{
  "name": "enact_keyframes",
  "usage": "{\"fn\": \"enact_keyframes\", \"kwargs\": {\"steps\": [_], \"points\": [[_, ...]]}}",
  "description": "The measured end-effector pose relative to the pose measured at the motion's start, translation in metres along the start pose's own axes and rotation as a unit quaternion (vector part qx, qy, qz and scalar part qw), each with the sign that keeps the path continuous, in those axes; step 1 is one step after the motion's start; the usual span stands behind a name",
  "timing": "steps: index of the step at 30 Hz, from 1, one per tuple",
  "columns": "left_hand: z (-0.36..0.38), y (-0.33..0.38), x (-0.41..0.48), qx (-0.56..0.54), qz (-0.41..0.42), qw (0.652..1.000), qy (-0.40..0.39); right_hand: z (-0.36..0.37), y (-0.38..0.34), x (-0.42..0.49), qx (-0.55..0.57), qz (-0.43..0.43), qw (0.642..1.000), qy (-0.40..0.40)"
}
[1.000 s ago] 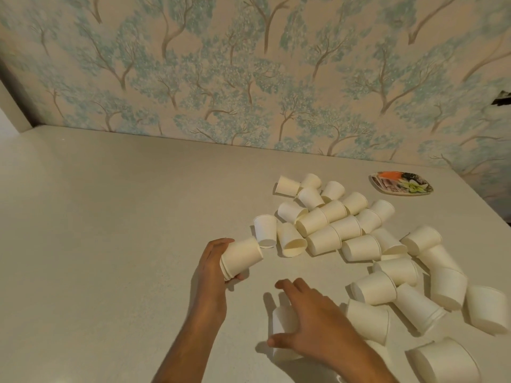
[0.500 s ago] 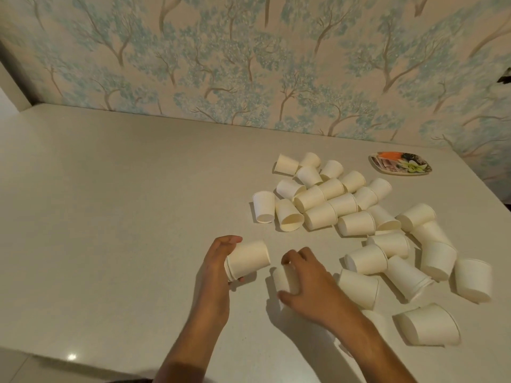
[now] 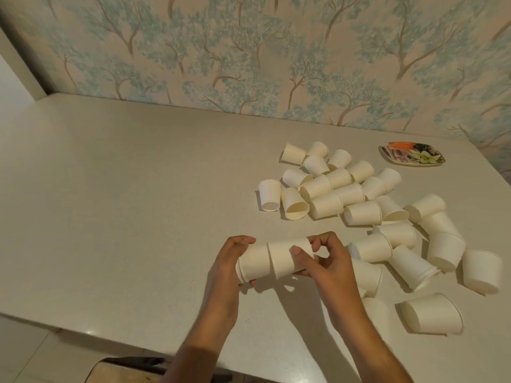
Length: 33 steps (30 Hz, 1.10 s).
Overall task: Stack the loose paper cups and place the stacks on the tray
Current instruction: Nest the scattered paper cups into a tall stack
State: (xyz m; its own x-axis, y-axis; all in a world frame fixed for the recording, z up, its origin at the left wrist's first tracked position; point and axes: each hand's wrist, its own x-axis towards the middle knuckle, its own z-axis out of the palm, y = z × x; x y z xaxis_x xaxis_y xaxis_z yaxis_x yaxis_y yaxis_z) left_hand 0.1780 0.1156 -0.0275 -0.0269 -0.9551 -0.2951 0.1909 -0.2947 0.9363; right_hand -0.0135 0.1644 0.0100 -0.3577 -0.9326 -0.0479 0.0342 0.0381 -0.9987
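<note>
- Short stack of cups: white paper, lying sideways, held just above the table at about 6 o'clock of the frame centre. Several rolled rims show at its left end.
- Second cup: slid over the stack's right, narrow end, only partly seated, so the pair reads as one stepped tube.
- Left hand: wrapped around the stack's rim end, thumb on top, fingers underneath.
- Right hand: closed on the second cup, thumb across its front wall, fingers curled over the far end.
- Loose cups: same white tapered paper with rolled rims, scattered from 2 to 4 o'clock of the hands. Most lie on their sides, touching or overlapping; one cup at the left edge of the pile stands mouth down.
- Tray: small, shallow, printed with flowers and an orange patch, at 2 o'clock past the pile. No cups in it.
- Table: pale, matte, finely speckled.
- Wall: tree-pattern wallpaper behind.
</note>
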Motion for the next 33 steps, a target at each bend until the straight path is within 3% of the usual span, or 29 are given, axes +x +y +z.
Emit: {"fn": "enact_keyframes", "kwargs": {"steps": [10, 15, 19, 22, 27, 29, 31, 33], "points": [[0.025, 0.005, -0.011, 0.048, -0.005, 0.996, -0.069, 0.007, 0.007, -0.022, -0.052, -0.027, 0.998, 0.008], [0.024, 0.003, -0.006, 0.024, -0.031, 0.997, -0.061, -0.036, -0.004, -0.018, -0.222, -0.127, 0.967, 0.004], [0.025, 0.001, 0.0, 0.019, -0.035, 0.998, -0.054, -0.075, -0.009, -0.012, -0.327, -0.087, 0.941, -0.002], [0.031, 0.001, 0.002, 0.027, -0.035, 0.997, -0.057, -0.087, -0.004, -0.012, -0.438, -0.048, 0.897, -0.032], [0.039, 0.0, 0.001, 0.034, -0.04, 0.997, -0.063, -0.075, 0.013, -0.011, -0.616, -0.033, 0.784, -0.073], [0.04, -0.001, 0.001, 0.035, -0.04, 0.997, -0.06, -0.067, 0.018, -0.008, -0.639, -0.034, 0.765, -0.071], [0.044, -0.002, 0.001, 0.034, -0.042, 0.997, -0.063, -0.065, 0.022, -0.005, -0.633, -0.032, 0.77, -0.068], [0.048, -0.004, 0.0, 0.033, -0.042, 0.997, -0.064, -0.069, 0.019, 0.0, -0.576, -0.024, 0.815, -0.057]]}}
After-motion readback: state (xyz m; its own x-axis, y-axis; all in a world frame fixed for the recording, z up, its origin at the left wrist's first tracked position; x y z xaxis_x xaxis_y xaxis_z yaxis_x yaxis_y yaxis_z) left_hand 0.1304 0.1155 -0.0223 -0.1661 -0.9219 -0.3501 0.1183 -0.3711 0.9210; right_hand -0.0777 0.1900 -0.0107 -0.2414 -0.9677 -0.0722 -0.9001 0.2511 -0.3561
